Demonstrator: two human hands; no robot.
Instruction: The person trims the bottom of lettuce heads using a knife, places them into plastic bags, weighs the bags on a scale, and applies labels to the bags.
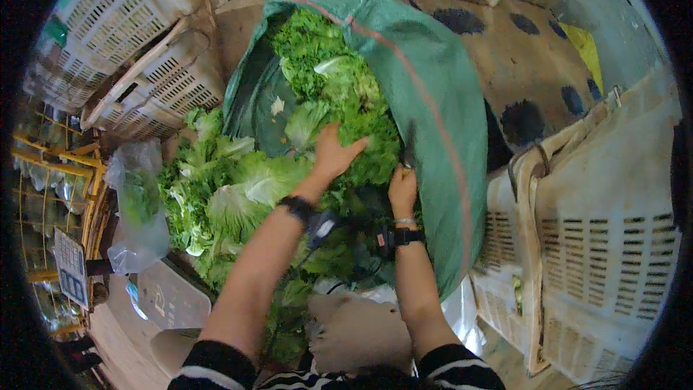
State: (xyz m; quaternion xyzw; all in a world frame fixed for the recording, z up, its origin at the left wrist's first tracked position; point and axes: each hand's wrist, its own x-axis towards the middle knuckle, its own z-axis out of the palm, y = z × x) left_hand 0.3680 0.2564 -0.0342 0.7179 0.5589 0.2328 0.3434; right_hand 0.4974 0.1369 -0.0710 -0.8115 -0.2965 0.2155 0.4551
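Observation:
My left hand (334, 154) rests on leafy green lettuce (368, 132), with its thumb spread from its fingers. That lettuce lies in the mouth of a large green woven sack (433, 103) with a reddish stripe. Close to the sack's right inner side, my right hand (403, 192) is closed around a small tool (406, 163), perhaps a knife; blur hides its shape. Loose lettuce heads (233, 189) are piled left of my left forearm. Each wrist wears a black strap with a small device.
A clear plastic bag of greens (142, 206) sits by a platform scale (170, 295) with a keypad display (71, 268) at left. White slatted plastic crates (176, 84) stand at the upper left, and a large one (595, 260) is at right. A yellow wire rack (59, 157) borders the left.

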